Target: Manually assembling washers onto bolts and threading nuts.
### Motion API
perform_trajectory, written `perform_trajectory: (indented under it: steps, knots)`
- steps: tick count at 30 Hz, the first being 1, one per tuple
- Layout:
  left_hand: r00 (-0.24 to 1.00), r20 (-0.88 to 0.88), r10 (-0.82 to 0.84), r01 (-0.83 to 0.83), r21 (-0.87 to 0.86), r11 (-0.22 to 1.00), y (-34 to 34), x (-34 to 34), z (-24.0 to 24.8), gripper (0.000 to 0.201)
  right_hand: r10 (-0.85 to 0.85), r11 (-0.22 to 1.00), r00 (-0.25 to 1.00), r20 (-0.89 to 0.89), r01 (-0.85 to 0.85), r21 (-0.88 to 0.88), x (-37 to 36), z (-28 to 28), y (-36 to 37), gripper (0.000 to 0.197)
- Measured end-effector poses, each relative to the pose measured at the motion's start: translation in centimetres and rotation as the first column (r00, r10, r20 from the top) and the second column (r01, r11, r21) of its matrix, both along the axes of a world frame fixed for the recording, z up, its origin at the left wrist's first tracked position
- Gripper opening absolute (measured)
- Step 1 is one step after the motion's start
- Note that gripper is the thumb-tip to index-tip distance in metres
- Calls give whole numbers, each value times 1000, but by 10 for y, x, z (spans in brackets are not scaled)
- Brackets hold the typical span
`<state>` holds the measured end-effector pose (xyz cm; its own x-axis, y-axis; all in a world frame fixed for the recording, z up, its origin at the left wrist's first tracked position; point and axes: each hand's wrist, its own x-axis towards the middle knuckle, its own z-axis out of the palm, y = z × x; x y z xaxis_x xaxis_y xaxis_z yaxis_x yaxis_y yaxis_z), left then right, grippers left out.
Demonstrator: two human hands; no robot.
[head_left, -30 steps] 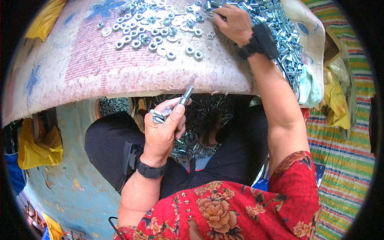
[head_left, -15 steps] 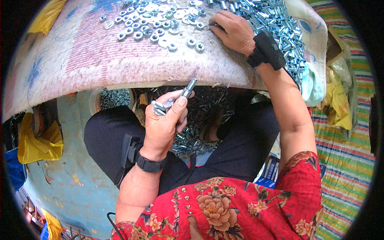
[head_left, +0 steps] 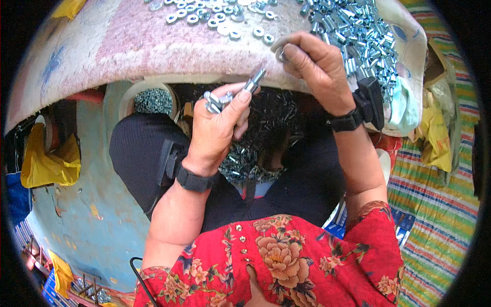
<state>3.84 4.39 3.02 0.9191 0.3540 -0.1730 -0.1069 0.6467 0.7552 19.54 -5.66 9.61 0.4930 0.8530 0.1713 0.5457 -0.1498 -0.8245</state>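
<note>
My left hand is closed round a sleeve anchor bolt, its narrower tip slanting up and to the right. More shiny metal bolts stick out of the same hand beside the thumb. Just off the cloth's front edge, my right hand pinches a small round metal washer between thumb and fingers. A gap separates the washer from the bolt's tip. Loose nuts and washers are scattered on the cloth to the left of my right hand, and a heap of metal sleeves lies behind it.
A pale patterned cloth covers the work surface. Below its edge stand a white bucket of nuts and a pile of dark metal parts between my legs. Yellow bags hang at the left; striped sheeting covers the right side.
My right hand has drawn back from the nuts on the cloth toward me and now holds a washer. The left hand with its bolts has moved slightly up and right in view.
</note>
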Motion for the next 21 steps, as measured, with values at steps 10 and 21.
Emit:
perform_trajectory:
  steps: [10, 21]
  knots:
    - [996, 77, 33, -35, 26, 999, -2, 1, -2, 24, 69, 969, 719, -692, 116, 218, -41, -11, 4, 15]
    - [991, 134, 11, 2, -96, 995, 3, 1, -4, 26, -230, 970, 775, 588, 235, 68, 21, -26, 16, 24]
